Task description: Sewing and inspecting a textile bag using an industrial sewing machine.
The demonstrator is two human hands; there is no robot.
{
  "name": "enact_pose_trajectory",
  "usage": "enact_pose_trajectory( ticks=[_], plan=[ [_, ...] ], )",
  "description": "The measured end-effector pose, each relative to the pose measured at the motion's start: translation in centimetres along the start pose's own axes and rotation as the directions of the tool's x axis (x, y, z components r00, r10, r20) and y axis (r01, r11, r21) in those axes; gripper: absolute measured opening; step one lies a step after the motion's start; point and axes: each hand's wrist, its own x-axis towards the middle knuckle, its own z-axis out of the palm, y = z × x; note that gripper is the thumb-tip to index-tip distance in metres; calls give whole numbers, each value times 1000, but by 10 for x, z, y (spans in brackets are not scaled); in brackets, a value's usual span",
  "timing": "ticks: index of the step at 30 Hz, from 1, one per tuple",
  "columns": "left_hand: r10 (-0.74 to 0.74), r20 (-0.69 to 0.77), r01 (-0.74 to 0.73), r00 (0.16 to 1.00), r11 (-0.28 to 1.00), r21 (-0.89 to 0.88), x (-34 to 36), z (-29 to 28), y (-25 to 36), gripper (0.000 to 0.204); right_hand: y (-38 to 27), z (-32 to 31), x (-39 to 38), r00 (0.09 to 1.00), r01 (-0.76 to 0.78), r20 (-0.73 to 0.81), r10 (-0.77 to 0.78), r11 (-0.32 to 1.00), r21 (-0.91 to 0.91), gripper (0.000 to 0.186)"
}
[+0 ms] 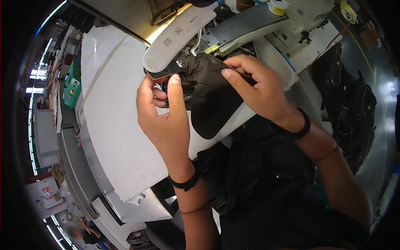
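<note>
A dark brown fabric piece with a zipper lies under the head of a sewing machine, around its metal foot. My left hand is closed on the left side of this piece, thumb beside a small dark plate with an orange edge; exactly what its curled fingers grip is partly hidden. My right hand pinches the zipper on the piece's upper right, thumb and forefinger together. The fabric's rounded lower part hangs over the white worktop.
A pile of dark pieces lies to the right. A metal machine arm and a small white container are at the back. A green box stands at the left. A person is at the lower left, apart from me.
</note>
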Motion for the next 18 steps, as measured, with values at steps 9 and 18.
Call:
enact_pose_trajectory(
  ticks=[9,18],
  plan=[
    [-101,233,182,967,916,-358,20,21,0,27,-6,-3,35,988,-46,145,54,997,-60,28],
    [-43,154,119,987,841,-528,14,32,-24,29,-4,18,20,986,-139,76,147,985,-101,36]
  ],
)
